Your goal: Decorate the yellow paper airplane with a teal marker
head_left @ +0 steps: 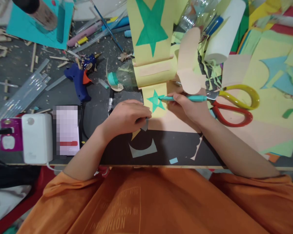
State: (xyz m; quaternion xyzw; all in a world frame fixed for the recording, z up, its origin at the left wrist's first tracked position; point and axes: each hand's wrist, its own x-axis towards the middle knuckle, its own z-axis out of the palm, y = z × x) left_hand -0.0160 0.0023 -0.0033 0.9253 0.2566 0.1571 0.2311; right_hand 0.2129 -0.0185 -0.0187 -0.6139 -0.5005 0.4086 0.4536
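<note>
My right hand (185,105) pinches a green marker (196,97), its tip on a small green star (156,101) drawn on yellow paper. Pale unfilled patches show inside that star. My left hand (129,113) rests at the paper's lower left edge, fingers curled; whether anything is inside them is hidden. Further up the yellow paper strip (169,42), a larger star (152,27) is solid green. Scissors (230,104) with yellow and red handles lie just right of the marker's end.
A blue glue gun (78,83), a clear bottle with a teal cap (113,78) and a black marker (111,102) lie to the left. Beside them are a phone (67,130) and a white power bank (37,138). A white roll (226,31) and coloured paper (266,113) cover the right.
</note>
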